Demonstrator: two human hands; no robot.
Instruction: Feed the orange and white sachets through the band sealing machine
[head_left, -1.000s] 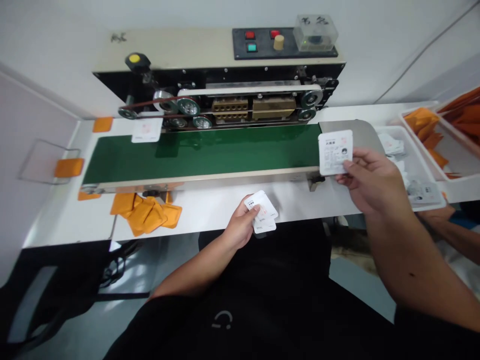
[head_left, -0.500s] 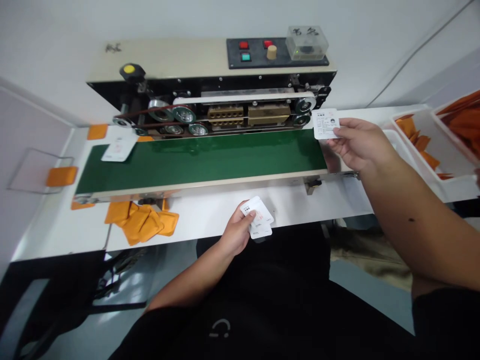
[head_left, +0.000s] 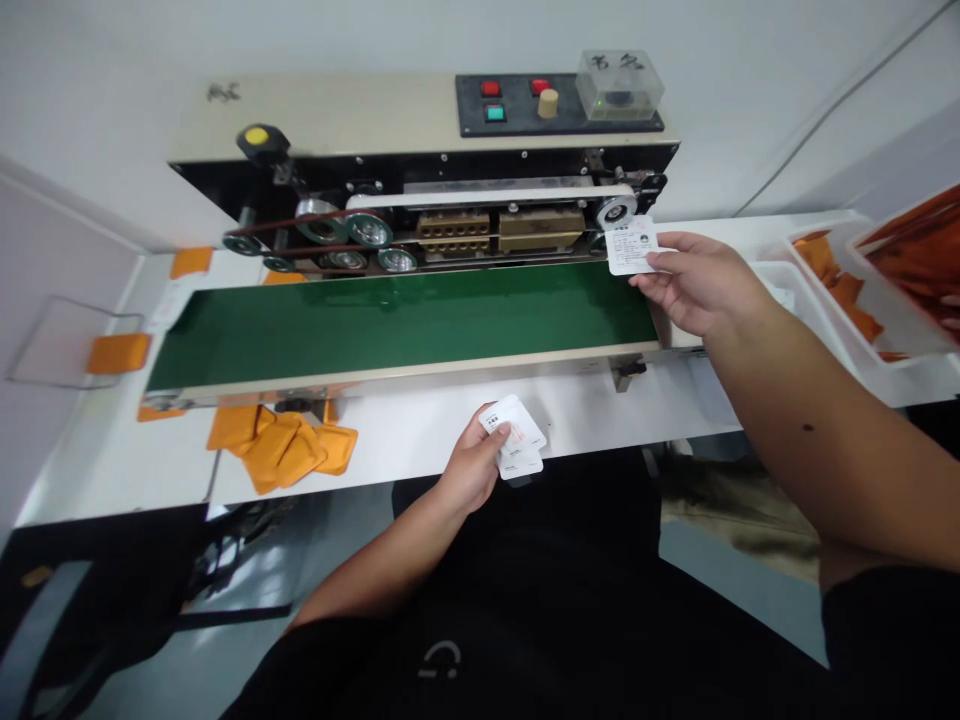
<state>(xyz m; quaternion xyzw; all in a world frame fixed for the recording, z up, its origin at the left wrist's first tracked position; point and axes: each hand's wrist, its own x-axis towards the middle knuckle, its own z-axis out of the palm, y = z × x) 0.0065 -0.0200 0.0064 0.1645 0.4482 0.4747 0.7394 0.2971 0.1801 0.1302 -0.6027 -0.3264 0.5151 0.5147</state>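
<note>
Sachet (head_left: 631,247) pinched in the right hand (head_left: 697,285), just above the far right corner of the green conveyor belt (head_left: 397,320); left hand (head_left: 472,462) clamps a stack of sachets (head_left: 521,428) in front of that belt!

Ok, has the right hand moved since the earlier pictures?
Yes, forward and left: the right hand is now closer to the band sealer's end pulley.

Inspection of markings: dark handwritten characters appear on the clear plastic cover (head_left: 619,86) and the beige sealer housing (head_left: 315,110), neither legible. The upper white sachet (head_left: 631,247) carries a dark printed heading, fine print and a cartoon face. The stacked white sachets (head_left: 516,430) show a small heading. All printed wording is too small to read.
</note>
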